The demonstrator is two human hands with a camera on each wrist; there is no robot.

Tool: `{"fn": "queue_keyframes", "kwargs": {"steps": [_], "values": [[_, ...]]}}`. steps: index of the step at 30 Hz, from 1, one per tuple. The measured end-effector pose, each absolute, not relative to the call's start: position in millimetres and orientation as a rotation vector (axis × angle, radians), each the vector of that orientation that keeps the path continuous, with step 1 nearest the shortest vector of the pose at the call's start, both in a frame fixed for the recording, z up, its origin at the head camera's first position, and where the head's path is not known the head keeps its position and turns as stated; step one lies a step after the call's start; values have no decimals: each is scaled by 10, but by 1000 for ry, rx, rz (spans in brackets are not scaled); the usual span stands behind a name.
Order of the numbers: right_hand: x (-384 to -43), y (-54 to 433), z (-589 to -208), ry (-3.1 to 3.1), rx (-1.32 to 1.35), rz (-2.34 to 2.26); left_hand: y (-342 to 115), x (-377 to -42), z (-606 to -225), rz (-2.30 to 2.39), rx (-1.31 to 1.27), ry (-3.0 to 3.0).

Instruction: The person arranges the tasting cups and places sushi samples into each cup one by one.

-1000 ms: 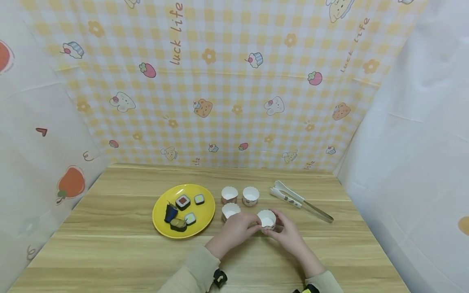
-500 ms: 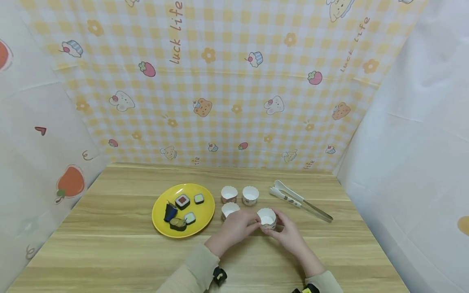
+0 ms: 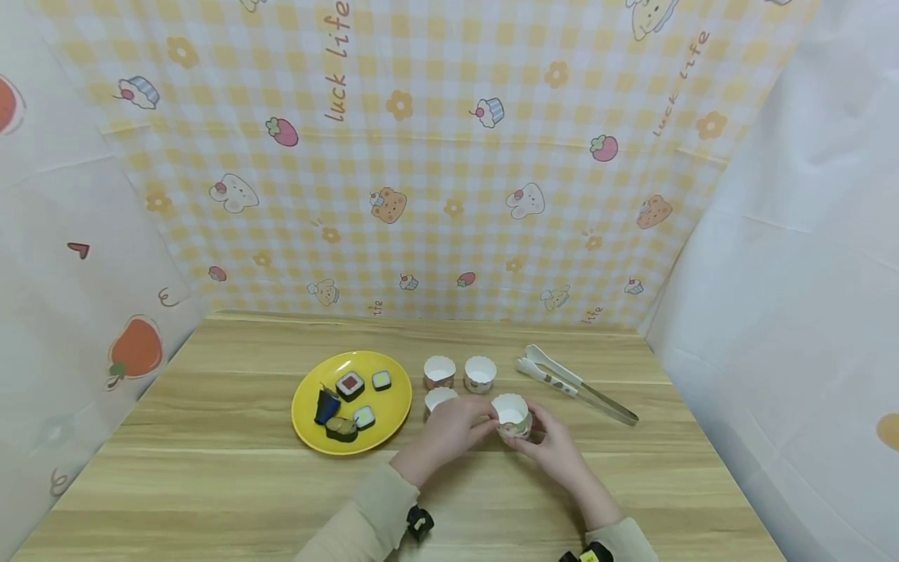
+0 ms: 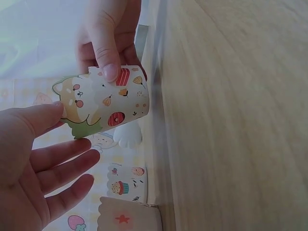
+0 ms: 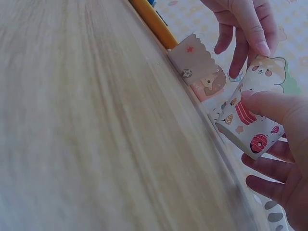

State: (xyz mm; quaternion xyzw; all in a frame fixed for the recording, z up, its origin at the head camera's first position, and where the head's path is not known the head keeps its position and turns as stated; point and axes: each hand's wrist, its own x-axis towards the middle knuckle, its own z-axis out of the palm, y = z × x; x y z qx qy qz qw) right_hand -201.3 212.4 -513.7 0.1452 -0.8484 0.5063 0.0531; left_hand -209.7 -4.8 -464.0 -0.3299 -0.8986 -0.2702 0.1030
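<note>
Both hands are on one white paper baking cup (image 3: 515, 425), printed with a dog face and small sweets. My left hand (image 3: 449, 429) pinches its scalloped rim between thumb and index finger; the other left fingers spread loosely in the left wrist view. From the other side my right hand (image 3: 551, 445) grips the cup lower down, its thumb (image 5: 269, 106) across the printed wall. The cup tilts a little towards me. Three similar baking cups stand behind and to the left: a near one (image 3: 440, 398) partly hidden by my left hand, and two farther ones (image 3: 439, 375) (image 3: 481, 376).
A yellow plate (image 3: 396, 406) at left bears several sushi-like pieces (image 3: 350, 386) and a dark blue item (image 3: 327, 406). Tongs (image 3: 551, 382) with white tips lie at right. A patterned cloth (image 3: 449, 156) hangs behind the wooden table (image 3: 211, 468).
The held baking cup has tilted towards me and risen slightly, so more of its printed side shows. Both hands keep their hold; the other things have not moved.
</note>
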Motion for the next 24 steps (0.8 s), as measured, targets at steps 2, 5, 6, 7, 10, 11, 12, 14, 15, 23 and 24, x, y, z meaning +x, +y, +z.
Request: {"fn": "queue_keyframes", "kwargs": {"steps": [2, 5, 6, 7, 10, 11, 12, 14, 15, 23, 24], "values": [[-2015, 2132, -5136, -2580, 442, 1540, -55, -2096, -4616, -800, -977, -2641], [-1995, 2126, -5090, -2586, 431, 1538, -66, -2097, -4597, -799, -979, -2626], [-1996, 2130, -5091, -2585, 434, 1536, -69, -2100, -4595, -798, -980, -2617], [-2000, 2135, -5095, -2589, 430, 1532, -70, -2104, -4594, -797, -979, -2610], [-2036, 2167, -5156, -2587, 430, 1520, -75, -2117, -4589, -790, -973, -2592], [-2036, 2170, -5155, -2586, 429, 1514, -78, -2121, -4586, -791, -969, -2585], [-2037, 2174, -5157, -2582, 432, 1504, -81, -2122, -4583, -792, -963, -2583], [-2044, 2185, -5163, -2575, 431, 1488, -89, -2122, -4570, -791, -956, -2574], [-2043, 2191, -5161, -2573, 428, 1483, -92, -2122, -4566, -793, -953, -2571], [-2069, 2246, -5183, -2569, 402, 1482, -110, -2142, -4570, -771, -936, -2537], [-2071, 2253, -5183, -2574, 396, 1484, -110, -2144, -4569, -760, -928, -2539]]}}
